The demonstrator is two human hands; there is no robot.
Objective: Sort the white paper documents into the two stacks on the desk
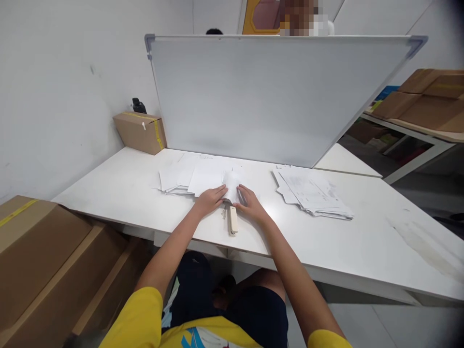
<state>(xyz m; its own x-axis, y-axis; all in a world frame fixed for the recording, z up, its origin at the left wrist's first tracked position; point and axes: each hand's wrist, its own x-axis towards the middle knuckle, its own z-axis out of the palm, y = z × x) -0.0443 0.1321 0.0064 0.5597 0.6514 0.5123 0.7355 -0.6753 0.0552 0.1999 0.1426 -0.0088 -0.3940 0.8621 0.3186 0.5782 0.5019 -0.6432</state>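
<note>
Between my hands a few sheets of paper (pixel 231 183) stand bent in a curve above the table. My left hand (pixel 212 199) grips their left side, fingers together against the paper. On the right side, my right hand (pixel 250 203) holds them, its thumb near the lower edge and its fingers partly behind. A cream stapler (pixel 233 221) lies on the table just below the paper, pointing toward me. Left of the hands is a loose pile of white sheets (pixel 176 176). Further right lies a printed paper stack (pixel 313 193) with uneven edges.
A whiteboard (pixel 246 96) stands upright along the back of the white table (pixel 362 241). At the back left sits a taped cardboard box (pixel 139 133). Large cartons (pixel 32 256) are at the left edge. Part of a person shows beyond the whiteboard.
</note>
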